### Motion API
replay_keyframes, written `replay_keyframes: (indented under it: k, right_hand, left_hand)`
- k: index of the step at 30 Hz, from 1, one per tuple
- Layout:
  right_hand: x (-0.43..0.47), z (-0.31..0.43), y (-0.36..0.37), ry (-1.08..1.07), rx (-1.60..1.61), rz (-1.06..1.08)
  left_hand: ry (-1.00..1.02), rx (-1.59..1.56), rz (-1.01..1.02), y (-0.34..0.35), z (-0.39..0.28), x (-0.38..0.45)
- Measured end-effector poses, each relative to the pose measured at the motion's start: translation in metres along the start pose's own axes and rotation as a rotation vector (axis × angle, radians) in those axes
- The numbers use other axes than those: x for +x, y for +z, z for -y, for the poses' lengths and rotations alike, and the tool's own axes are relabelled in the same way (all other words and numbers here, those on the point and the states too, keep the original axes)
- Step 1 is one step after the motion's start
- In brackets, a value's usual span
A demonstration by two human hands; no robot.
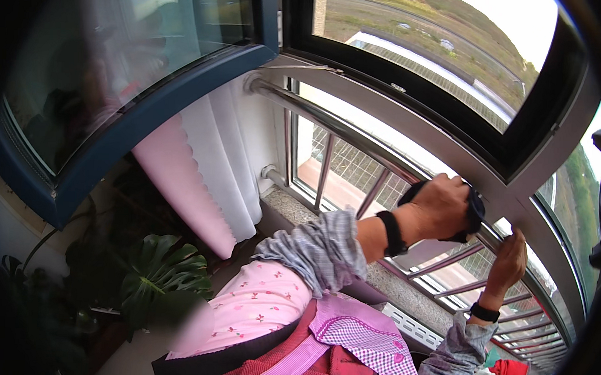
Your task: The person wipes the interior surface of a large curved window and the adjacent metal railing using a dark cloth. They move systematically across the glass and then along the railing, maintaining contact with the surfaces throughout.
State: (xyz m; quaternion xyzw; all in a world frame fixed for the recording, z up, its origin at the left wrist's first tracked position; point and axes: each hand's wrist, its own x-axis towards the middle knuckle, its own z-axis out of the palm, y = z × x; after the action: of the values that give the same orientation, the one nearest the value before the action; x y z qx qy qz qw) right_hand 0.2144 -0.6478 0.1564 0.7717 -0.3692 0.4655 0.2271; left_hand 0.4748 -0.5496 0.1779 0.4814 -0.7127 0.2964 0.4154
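My left hand (440,203) is closed on a dark cloth (470,217), which lies against the upper metal rail (343,124) under the window frame. A black band sits around that wrist. To its right, my right hand (509,259) is raised beside the same rail, its fingers close to the light window frame (521,197). Whether it touches the rail or grips anything cannot be made out. Upright metal bars (325,168) run below the rail, in front of the lower window panes.
An open window sash with a blue frame (168,106) juts in at upper left. Below it hang a pink and white curtain (226,159) and a large-leafed plant (161,272). A stone sill (289,207) and a slotted white radiator top (410,325) lie under the bars.
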Motion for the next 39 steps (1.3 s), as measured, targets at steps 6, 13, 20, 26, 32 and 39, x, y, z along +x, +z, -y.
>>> replay_keyframes:
  k: [6, 13, 20, 26, 32, 39]
  right_hand:
    - [-0.005, -0.006, 0.002, -0.02, -0.03, -0.008]
    - [-0.006, -0.001, 0.002, 0.052, 0.058, -0.023]
    - [0.001, 0.011, -0.005, 0.009, 0.013, -0.049]
    - [0.014, 0.026, -0.014, 0.023, 0.047, -0.014]
    - [0.01, 0.053, -0.036, -0.038, 0.326, -0.069]
    - [-0.092, 0.129, -0.054, 0.552, 1.241, 0.679]
  left_hand:
    - [-0.053, 0.135, -0.172, -0.074, 0.108, -0.045]
    - [-0.093, 0.589, 0.057, -0.163, 0.252, -0.105]
    - [-0.298, 0.684, 0.036, -0.205, 0.343, -0.145]
    - [-0.324, 0.326, -0.283, -0.146, 0.253, -0.123]
    - [-0.362, -0.44, -0.224, -0.093, 0.11, -0.096]
    - [-0.521, -1.465, 0.108, -0.061, -0.029, -0.067]
